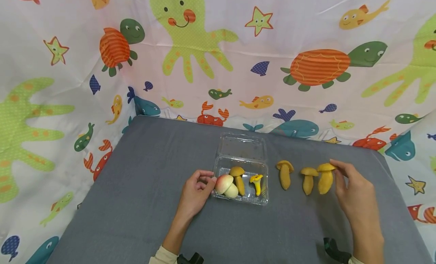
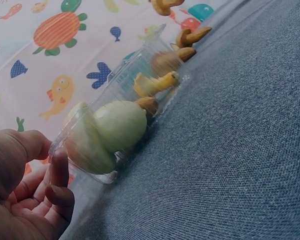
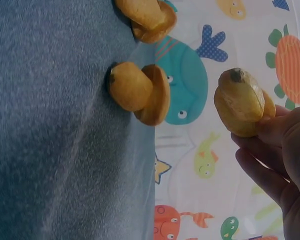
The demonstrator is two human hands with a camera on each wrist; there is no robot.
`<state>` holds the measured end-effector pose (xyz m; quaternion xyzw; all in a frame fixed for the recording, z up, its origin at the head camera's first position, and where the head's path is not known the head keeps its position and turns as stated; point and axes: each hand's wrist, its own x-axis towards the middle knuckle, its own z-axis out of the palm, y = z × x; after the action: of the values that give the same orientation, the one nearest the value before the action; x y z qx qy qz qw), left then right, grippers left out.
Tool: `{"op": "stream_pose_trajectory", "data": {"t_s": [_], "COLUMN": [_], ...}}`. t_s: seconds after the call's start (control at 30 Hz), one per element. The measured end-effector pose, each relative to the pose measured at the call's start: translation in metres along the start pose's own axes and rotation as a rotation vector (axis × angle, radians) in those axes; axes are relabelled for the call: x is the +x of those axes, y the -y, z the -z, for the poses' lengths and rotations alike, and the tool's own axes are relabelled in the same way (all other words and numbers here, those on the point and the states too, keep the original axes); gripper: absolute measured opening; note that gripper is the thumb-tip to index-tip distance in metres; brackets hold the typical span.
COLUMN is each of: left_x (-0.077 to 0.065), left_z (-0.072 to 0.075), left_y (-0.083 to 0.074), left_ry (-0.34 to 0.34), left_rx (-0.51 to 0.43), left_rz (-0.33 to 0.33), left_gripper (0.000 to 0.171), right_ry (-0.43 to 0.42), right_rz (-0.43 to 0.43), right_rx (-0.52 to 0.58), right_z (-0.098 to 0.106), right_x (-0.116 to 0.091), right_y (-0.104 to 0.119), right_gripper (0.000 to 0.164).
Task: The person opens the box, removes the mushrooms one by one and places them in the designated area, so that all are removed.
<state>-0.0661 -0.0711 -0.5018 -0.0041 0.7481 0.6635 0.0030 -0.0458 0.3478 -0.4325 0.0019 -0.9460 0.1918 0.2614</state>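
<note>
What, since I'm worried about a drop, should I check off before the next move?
1. Right hand has a grip on the held mushroom: ok, pinched at the cap.
2. Held mushroom clear of the table: ok, raised in the right wrist view.
3. Left hand on the clear box: ok, holding its left edge.
4. Lid open: ok, folded back.
5. Enough room inside to close the lid afterwards: cannot tell.
</note>
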Motion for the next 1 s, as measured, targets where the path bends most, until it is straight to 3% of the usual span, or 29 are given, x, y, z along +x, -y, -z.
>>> {"op": "stream_pose_trajectory", "data": {"t_s": [0.4,1.0], "left_x": [0.0,0.001], "left_z": [0.001,0.001], "left_y": [0.002,0.0], "left_ry": [-0.009,0.001], "left_rx": [0.017,0.021], "left_rz": [0.018,0.017], "left_gripper": [0.017,0.019], "right_ry": [0.077,0.13], "right_rz": [-0.103,-0.159], "right_rx": [-0.075,-0.141], "right_z": [0.001,-0.002], "right_x": [0.001,0.0], "right_y": [-0.011,-0.025], "right_gripper": [0.036,0.028]}}
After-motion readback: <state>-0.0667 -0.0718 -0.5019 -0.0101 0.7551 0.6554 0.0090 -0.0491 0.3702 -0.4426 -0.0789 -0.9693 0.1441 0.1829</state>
